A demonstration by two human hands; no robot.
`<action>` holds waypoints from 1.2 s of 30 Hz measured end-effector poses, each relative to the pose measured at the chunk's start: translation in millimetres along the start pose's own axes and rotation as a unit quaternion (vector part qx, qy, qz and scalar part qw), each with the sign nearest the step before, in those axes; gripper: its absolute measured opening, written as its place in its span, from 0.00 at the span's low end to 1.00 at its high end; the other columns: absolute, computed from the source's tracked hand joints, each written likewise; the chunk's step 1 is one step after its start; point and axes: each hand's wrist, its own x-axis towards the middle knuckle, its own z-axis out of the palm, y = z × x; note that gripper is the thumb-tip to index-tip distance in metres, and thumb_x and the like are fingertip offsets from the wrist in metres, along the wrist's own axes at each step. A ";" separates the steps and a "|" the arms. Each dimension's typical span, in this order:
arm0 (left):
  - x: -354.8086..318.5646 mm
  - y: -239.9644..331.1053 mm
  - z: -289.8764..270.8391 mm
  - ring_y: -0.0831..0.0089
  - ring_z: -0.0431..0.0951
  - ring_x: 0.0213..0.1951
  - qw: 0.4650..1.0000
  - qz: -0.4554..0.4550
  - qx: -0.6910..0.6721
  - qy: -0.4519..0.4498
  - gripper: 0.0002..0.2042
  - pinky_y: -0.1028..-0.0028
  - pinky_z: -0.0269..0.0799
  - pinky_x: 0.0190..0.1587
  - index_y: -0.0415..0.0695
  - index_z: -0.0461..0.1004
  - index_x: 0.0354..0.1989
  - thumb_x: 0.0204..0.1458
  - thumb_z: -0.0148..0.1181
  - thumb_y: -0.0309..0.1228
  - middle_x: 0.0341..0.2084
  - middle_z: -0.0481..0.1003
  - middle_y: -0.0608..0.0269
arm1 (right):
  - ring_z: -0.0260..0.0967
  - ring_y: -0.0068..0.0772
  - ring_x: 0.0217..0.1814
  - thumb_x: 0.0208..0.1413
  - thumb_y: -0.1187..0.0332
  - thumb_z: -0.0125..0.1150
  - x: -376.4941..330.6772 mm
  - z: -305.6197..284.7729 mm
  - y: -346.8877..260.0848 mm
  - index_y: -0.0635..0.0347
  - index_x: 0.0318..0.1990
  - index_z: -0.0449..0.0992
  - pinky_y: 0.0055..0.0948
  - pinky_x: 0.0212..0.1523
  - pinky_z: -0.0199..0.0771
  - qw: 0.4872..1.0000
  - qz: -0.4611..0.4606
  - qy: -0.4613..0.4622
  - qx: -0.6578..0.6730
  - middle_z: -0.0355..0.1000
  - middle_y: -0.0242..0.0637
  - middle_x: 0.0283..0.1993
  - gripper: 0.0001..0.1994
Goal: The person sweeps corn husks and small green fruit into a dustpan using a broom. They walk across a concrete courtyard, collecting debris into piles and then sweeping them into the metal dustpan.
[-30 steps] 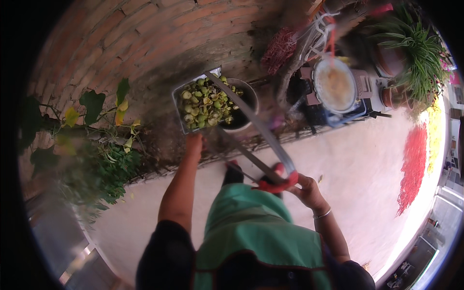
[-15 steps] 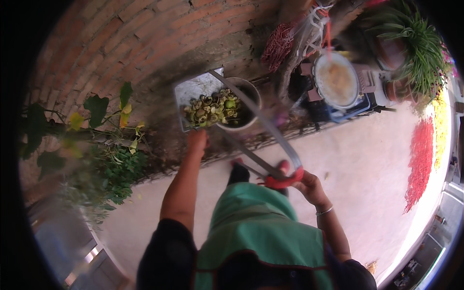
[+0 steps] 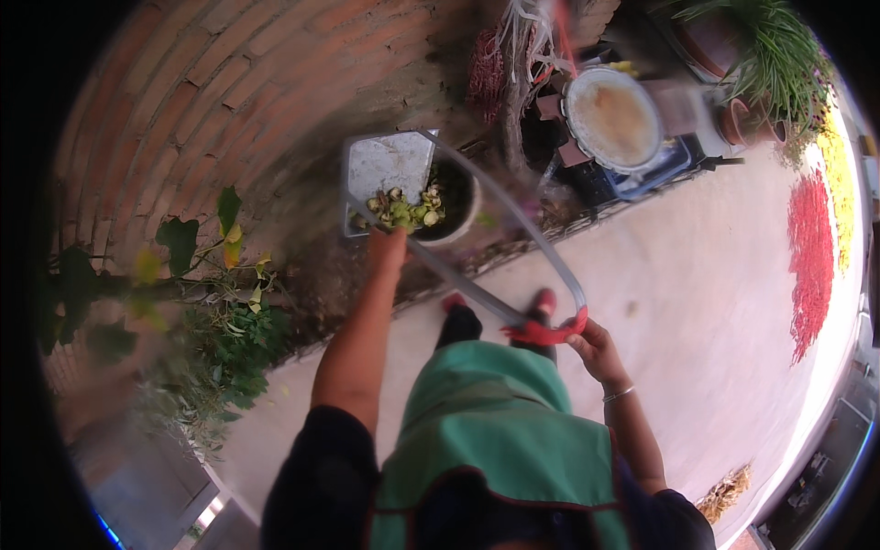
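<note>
A grey metal dustpan [image 3: 394,158] with a long looped handle is tilted over a round pot [image 3: 471,213] with a pale rim, beside the brick wall. Green and brownish husk-like pieces [image 3: 423,209] lie at the pan's near right corner and along the pot's left side. At the pan's near edge, my left hand [image 3: 389,246] touches these pieces; its fingers are blurred and partly hidden. My right hand [image 3: 598,351] is closed around the red-wrapped end of the dustpan handle [image 3: 561,328], in front of my green apron.
Leafy plants [image 3: 225,339] grow on the left against the brick wall [image 3: 220,101]. A round tray of pale stuff [image 3: 612,121] stands back right near a trunk [image 3: 513,119] and potted plants [image 3: 756,119]. Red produce [image 3: 811,257] is spread on the far right floor.
Fewer green pieces lie in the dustpan, and more of its bare metal shows. My left hand has moved from below its near edge up to the pieces. My right hand keeps its hold.
</note>
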 end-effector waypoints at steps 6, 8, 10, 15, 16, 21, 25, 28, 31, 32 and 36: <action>8.7 -0.2 -4.9 0.71 0.69 0.13 0.996 0.060 0.031 0.052 0.17 0.74 0.66 0.12 0.36 0.62 0.37 0.42 0.55 0.34 0.19 0.70 0.57 | 0.61 0.23 0.50 0.54 0.67 0.54 -2.0 -1.3 19.1 0.66 0.50 0.65 0.26 0.53 0.59 0.997 -0.009 -0.031 0.065 0.68 0.32 0.46 0.18; -2.1 10.8 -7.9 0.71 0.68 0.12 0.993 0.069 0.050 0.076 0.16 0.74 0.66 0.11 0.35 0.62 0.36 0.42 0.54 0.34 0.19 0.69 0.57 | 0.61 0.23 0.50 0.54 0.67 0.53 -3.3 -2.0 21.2 0.66 0.49 0.66 0.25 0.53 0.59 0.992 0.005 -0.033 0.119 0.68 0.32 0.46 0.17; -17.8 17.4 -12.8 0.71 0.67 0.11 0.992 0.072 0.052 0.093 0.15 0.74 0.65 0.11 0.36 0.62 0.34 0.43 0.54 0.33 0.18 0.68 0.57 | 0.61 0.22 0.49 0.54 0.68 0.53 -7.7 -6.1 18.1 0.66 0.48 0.66 0.25 0.53 0.59 0.991 -0.004 -0.040 0.130 0.68 0.32 0.46 0.16; -82.8 38.4 -6.9 0.72 0.65 0.10 0.989 0.079 0.017 0.127 0.12 0.76 0.62 0.10 0.38 0.64 0.33 0.43 0.53 0.33 0.17 0.67 0.60 | 0.62 0.22 0.47 0.54 0.68 0.54 -29.5 -46.2 1.6 0.66 0.48 0.66 0.25 0.52 0.60 0.987 -0.046 -0.092 0.123 0.69 0.32 0.44 0.16; -102.6 44.3 2.2 0.72 0.64 0.09 0.988 0.083 0.000 0.126 0.11 0.77 0.62 0.10 0.38 0.64 0.32 0.43 0.53 0.33 0.17 0.67 0.61 | 0.62 0.22 0.47 0.54 0.68 0.54 -42.0 -60.0 -8.7 0.66 0.48 0.66 0.25 0.51 0.60 0.986 -0.056 -0.093 0.125 0.69 0.32 0.43 0.16; -252.9 46.1 59.4 0.76 0.67 0.15 0.987 -0.028 -0.157 0.008 0.06 0.77 0.65 0.14 0.43 0.67 0.26 0.43 0.54 0.31 0.17 0.67 0.65 | 0.63 0.15 0.36 0.52 0.67 0.57 -155.9 -163.9 -90.4 0.64 0.37 0.70 0.18 0.37 0.66 0.975 -0.163 -0.066 0.136 0.68 0.28 0.34 0.10; -359.1 62.0 167.2 0.75 0.69 0.19 0.960 -0.131 -0.179 -0.169 0.05 0.75 0.68 0.17 0.46 0.66 0.26 0.47 0.53 0.32 0.17 0.68 0.67 | 0.61 0.12 0.22 0.52 0.64 0.57 -276.2 -242.7 -143.3 0.63 0.33 0.69 0.14 0.21 0.62 0.953 -0.286 0.027 0.093 0.66 0.26 0.23 0.10; -393.6 79.1 283.0 0.75 0.69 0.20 0.923 -0.158 -0.126 -0.328 0.05 0.74 0.68 0.20 0.46 0.65 0.27 0.48 0.52 0.31 0.18 0.68 0.67 | 0.59 0.13 0.18 0.52 0.62 0.57 -354.5 -292.8 -152.8 0.62 0.31 0.69 0.16 0.18 0.59 0.933 -0.319 0.156 0.056 0.64 0.27 0.20 0.12; -417.2 76.5 426.9 0.76 0.70 0.22 0.870 -0.162 -0.070 -0.460 0.04 0.75 0.68 0.23 0.47 0.65 0.30 0.48 0.50 0.31 0.20 0.69 0.68 | 0.58 0.14 0.20 0.52 0.61 0.56 -413.9 -341.9 -132.4 0.62 0.30 0.68 0.18 0.20 0.59 0.895 -0.335 0.293 0.014 0.63 0.27 0.19 0.12; -432.0 40.5 459.1 0.76 0.71 0.23 0.861 -0.172 -0.024 -0.478 0.06 0.76 0.68 0.24 0.48 0.65 0.34 0.48 0.49 0.32 0.22 0.70 0.70 | 0.58 0.15 0.21 0.52 0.61 0.56 -446.2 -352.6 -109.1 0.62 0.30 0.68 0.18 0.21 0.59 0.891 -0.318 0.323 0.030 0.62 0.27 0.20 0.12; -513.8 16.1 668.9 0.74 0.72 0.31 0.749 -0.110 0.173 -0.631 0.13 0.73 0.69 0.29 0.46 0.66 0.41 0.50 0.47 0.38 0.32 0.71 0.66 | 0.57 0.14 0.22 0.53 0.64 0.56 -515.9 -435.7 -76.4 0.62 0.31 0.69 0.17 0.22 0.58 0.845 -0.288 0.447 0.056 0.62 0.27 0.21 0.10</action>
